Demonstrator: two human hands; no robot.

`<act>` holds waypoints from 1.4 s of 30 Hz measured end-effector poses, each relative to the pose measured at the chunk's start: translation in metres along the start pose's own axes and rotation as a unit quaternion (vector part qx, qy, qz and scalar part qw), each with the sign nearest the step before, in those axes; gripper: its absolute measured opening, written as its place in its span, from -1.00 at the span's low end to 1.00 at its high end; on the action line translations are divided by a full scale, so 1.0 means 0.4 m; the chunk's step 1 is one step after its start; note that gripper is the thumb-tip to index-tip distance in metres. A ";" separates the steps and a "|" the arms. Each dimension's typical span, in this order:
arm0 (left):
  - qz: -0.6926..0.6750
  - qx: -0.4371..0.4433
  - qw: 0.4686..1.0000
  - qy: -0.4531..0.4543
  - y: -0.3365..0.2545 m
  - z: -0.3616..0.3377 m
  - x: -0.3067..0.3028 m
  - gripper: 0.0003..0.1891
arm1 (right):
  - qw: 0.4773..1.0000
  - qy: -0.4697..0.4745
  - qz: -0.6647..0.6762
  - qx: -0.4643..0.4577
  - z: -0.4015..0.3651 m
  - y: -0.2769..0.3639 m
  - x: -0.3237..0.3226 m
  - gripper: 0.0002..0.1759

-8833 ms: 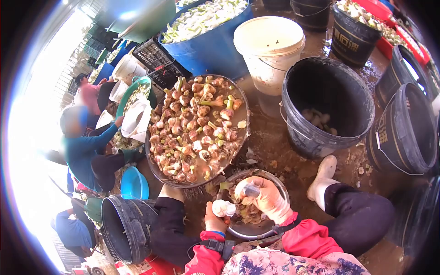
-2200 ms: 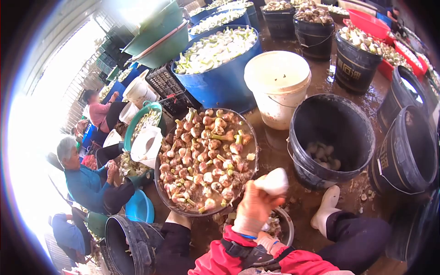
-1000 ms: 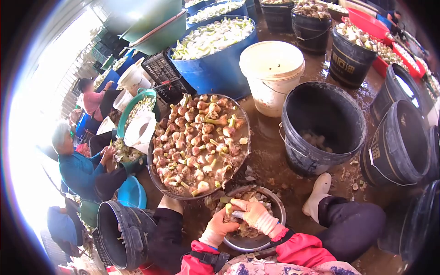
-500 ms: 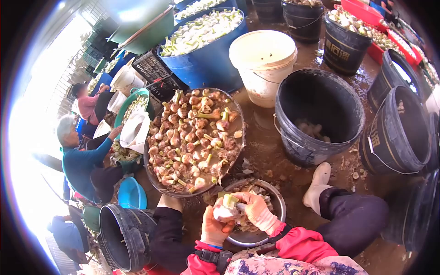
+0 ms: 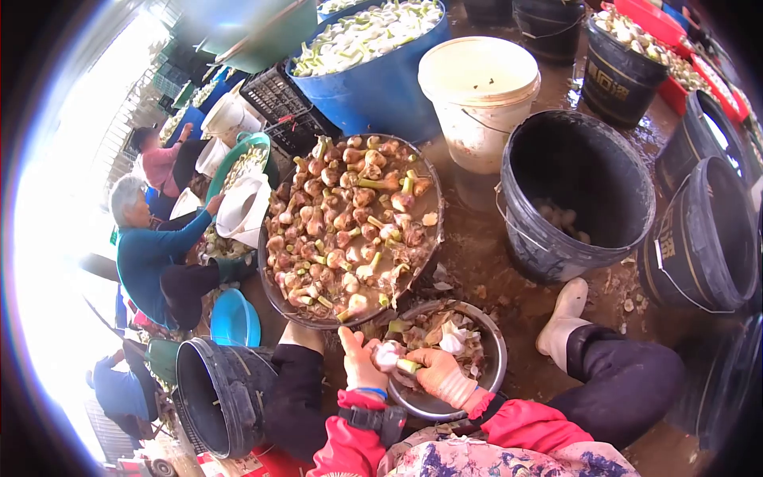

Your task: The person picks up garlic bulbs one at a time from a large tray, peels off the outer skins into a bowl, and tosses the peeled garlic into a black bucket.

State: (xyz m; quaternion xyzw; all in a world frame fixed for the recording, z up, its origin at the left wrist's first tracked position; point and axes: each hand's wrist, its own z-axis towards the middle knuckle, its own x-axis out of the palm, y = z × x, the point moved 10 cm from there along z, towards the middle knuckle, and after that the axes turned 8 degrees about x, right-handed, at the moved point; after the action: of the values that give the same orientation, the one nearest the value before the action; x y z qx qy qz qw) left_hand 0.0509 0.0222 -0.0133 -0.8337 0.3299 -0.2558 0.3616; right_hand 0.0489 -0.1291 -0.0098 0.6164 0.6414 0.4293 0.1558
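Note:
A partly peeled garlic bulb (image 5: 387,356), white with pinkish streaks, is between my two hands. My left hand (image 5: 362,367) holds it from the left, with one finger stretched upward. My right hand (image 5: 447,380) is closed round the cut green stem (image 5: 408,366) on the bulb's right side; whether a tool is also in these fingers cannot be seen. Under my hands stands a metal bowl (image 5: 502,362) with brown skins and a white piece of peel (image 5: 454,337). Just beyond is a wide round tub (image 5: 439,238) of unpeeled garlic bulbs (image 5: 338,219) in murky water.
A black bucket (image 5: 528,242) with a few pale bulbs stands ahead right, beside a white bucket (image 5: 477,131). More black buckets (image 5: 699,238) line the right. A blue vat (image 5: 373,103) holds trimmed garlic. At left are a blue basin (image 5: 235,318), another black bucket (image 5: 226,397) and a seated person (image 5: 155,250).
The bulb has turned, so its stem now points right towards my right hand. A white piece of peel now shows in the bowl. The whole view has shifted slightly.

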 end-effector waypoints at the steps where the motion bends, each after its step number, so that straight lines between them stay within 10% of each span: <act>1: 0.018 0.021 1.000 -0.007 0.002 0.033 -0.009 0.00 | 0.999 0.005 -0.042 0.005 -0.001 0.005 0.001 -0.65; 6: 0.075 0.220 0.971 0.061 -0.007 -0.012 -0.004 -0.06 | 0.978 -0.022 0.186 0.089 0.027 -0.049 -0.043 -0.73; 9: 0.235 0.414 0.852 0.218 -0.004 -0.135 0.091 0.06 | 0.992 -0.003 0.082 0.096 0.057 -0.093 -0.027 -0.72; 13: 0.212 0.218 0.941 0.149 0.006 -0.032 0.033 -0.43 | 0.989 0.034 -0.116 0.089 0.034 -0.070 0.014 -0.69; 18: 0.060 0.093 0.970 0.218 0.035 -0.053 0.018 -0.42 | 0.963 -0.080 -0.253 -0.043 0.053 -0.015 -0.092 -0.78; 22: -0.027 -0.087 0.948 0.304 0.082 -0.178 0.041 -0.34 | 0.977 -0.154 -0.137 0.060 0.109 -0.122 -0.237 -0.75; 27: 0.006 -0.013 0.950 0.313 0.014 -0.176 0.016 -0.30 | 0.891 -0.146 -0.398 0.161 0.120 -0.178 -0.284 -0.50; 29: 0.160 0.070 0.926 0.334 -0.011 -0.141 -0.006 -0.28 | 0.877 -0.105 -0.469 0.007 0.119 -0.137 -0.207 -0.35; 36: 0.385 0.195 0.844 0.319 -0.015 -0.123 0.029 -0.20 | 0.995 0.060 -0.025 -0.081 0.006 0.016 -0.006 -0.51; 42: 0.044 0.139 0.970 0.196 -0.022 -0.090 -0.001 -0.68 | 0.992 0.014 -0.006 -0.127 -0.014 0.065 -0.019 -0.60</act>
State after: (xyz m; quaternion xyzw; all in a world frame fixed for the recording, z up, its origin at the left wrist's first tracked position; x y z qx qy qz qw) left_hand 0.0298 0.0115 0.0150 -0.6934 0.3922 -0.4416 0.4126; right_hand 0.0635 -0.1414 0.0103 0.5818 0.5876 0.5147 0.2267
